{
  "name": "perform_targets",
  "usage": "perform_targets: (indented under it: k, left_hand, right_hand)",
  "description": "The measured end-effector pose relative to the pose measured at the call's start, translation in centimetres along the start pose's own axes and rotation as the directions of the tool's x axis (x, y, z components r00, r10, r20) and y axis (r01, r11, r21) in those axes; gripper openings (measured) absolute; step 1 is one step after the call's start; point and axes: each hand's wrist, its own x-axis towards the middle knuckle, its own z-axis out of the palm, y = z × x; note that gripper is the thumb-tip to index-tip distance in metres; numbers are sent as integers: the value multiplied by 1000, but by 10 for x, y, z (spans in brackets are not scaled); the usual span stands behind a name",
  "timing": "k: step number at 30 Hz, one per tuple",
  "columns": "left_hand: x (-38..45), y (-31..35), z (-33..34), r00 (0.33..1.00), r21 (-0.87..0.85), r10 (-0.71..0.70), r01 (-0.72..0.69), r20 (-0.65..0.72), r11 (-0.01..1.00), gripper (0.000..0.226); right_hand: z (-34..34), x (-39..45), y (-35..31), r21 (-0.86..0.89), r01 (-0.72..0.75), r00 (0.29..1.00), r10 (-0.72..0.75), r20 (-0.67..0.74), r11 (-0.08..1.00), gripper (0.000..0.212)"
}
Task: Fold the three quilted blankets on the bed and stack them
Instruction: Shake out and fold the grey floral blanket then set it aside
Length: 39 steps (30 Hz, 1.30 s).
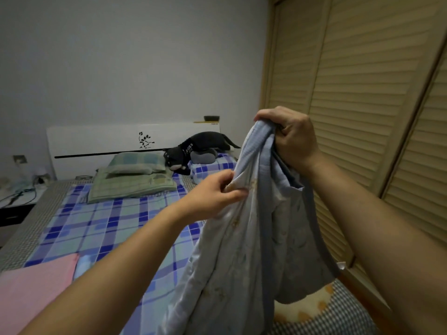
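Bedroom, head view, one moment.

- Light blue blanket (244, 250): quilted, pale floral print w/ darker blue edging. Held up in the air at right of frame, above the bed's right side; hangs bunched in long folds, lower end runs out of frame at bottom.
- Right hand (289, 139): raised high, fingers curled tight round the blanket's top edge, grasping a gathered bunch of it.
- Left hand (212, 195): lower & to the left, thumb and fingers pinching a fold of the same blanket just under the top.
- Pink blanket (33, 291): lies flat on the bed, bottom-left corner of frame. A small pale blue bit of cloth shows just beside its right edge; can't tell what it is.
- Bed (104, 226): blue-and-green plaid sheet, white headboard (108, 139) w/ black leaf motif.
- Green pillows (133, 182): two, stacked, at head of bed.
- Plaid pillow (212, 165): right of the green ones, same pattern as sheet.
- Black toy cat (193, 148): plush, lying across the plaid pillow, against the headboard.
- Wardrobe (362, 93): tan louvred doors, fills right side.
- Nightstand (14, 199): left of bed, cables & small items on top, too blurred to tell.
- Rug (321, 308): bottom right, pale w/ orange spots, on checked floor covering.
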Motion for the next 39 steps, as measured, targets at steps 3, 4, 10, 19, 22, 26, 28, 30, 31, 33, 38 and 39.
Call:
perform_targets:
  k: [3,4,10,19,22,26,28,30,31,33,38,39]
  left_hand:
    - [-10,-7,-4,996,-196,-88,88,7,977,44]
    - [-18,-12,-6,993,-230,-115,117,21,966,56]
    - [-77,-34,-15,931,-159,-276,318,241,935,46]
    - [-77,-74,-170,776,670,-68,582,-628,461,9]
    - [-58,-1,-236,666,705,309,477,-680,524,16]
    - [-100,19,-218,691,906,612,156,-385,394,34]
    - [-148,-30,-188,839,952,479,136,-259,276,45]
    - [-197,-88,-150,942,934,134,273,-308,232,57]
    - [-219,-115,-130,926,900,-63,377,-373,218,61]
    - [-253,-159,-86,818,823,-339,540,-464,177,51]
    - [-273,-191,-28,626,561,-477,775,-617,293,38]
    - [-279,-191,-21,613,521,-498,788,-613,329,44]
  right_hand:
    - [-3,1,2,-84,-63,998,60,-37,994,32]
    - [-4,0,5,-114,-114,992,108,-62,987,34]
    - [-5,-7,20,-276,-430,902,399,-163,859,38]
    - [26,6,40,-450,-597,741,672,7,664,38]
    - [29,51,33,-327,-667,737,656,-160,670,38]
    - [19,71,36,-296,-651,759,607,-237,699,36]
    - [18,56,44,-375,-608,787,594,-167,700,37]
    - [24,34,45,-451,-562,785,619,-27,693,38]
    - [30,23,43,-478,-525,782,621,57,704,39]
    - [49,-1,34,-527,-412,770,593,235,744,38]
    - [85,-35,15,-531,-300,742,544,393,792,24]
    - [85,-36,17,-523,-320,736,555,387,790,25]
